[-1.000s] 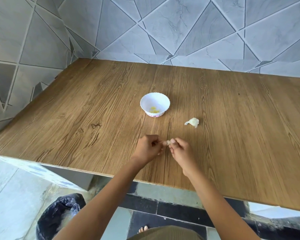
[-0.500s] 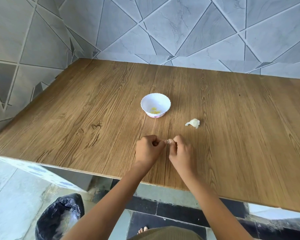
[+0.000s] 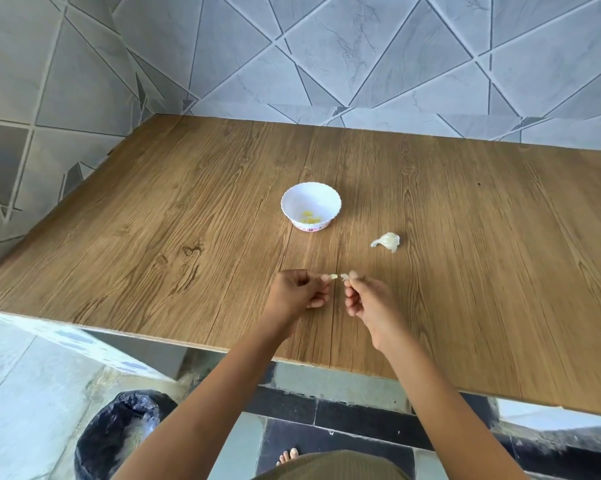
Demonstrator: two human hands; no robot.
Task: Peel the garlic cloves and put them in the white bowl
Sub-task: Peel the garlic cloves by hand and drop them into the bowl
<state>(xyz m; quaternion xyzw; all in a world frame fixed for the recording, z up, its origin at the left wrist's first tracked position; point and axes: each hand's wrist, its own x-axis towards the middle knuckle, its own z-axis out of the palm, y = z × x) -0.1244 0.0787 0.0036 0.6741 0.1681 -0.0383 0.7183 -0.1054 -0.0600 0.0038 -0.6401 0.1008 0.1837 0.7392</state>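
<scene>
Left hand [image 3: 297, 293] pinches a pale garlic bit [image 3: 332, 277] at its fingertips, right hand [image 3: 370, 301] pinching a second scrap [image 3: 344, 277] just beside it, short of the white bowl [image 3: 311, 199].

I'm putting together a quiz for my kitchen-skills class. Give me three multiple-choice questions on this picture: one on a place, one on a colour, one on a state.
1. Where does the loose garlic piece lie relative to the white bowl?
A. Inside it
B. To its right, nearer the person
C. To its left, farther away

2. What colour is the liner of the bin?
A. Black
B. White
C. Green

3. What are the left hand and right hand doing?
A. Lying flat, palms down
B. Lifting the bowl
C. Each pinching a small pale garlic bit

1 B: it sits apart on the table.
2 A: a black bag lines it.
3 C: fingertips close on bits above the table.
</scene>
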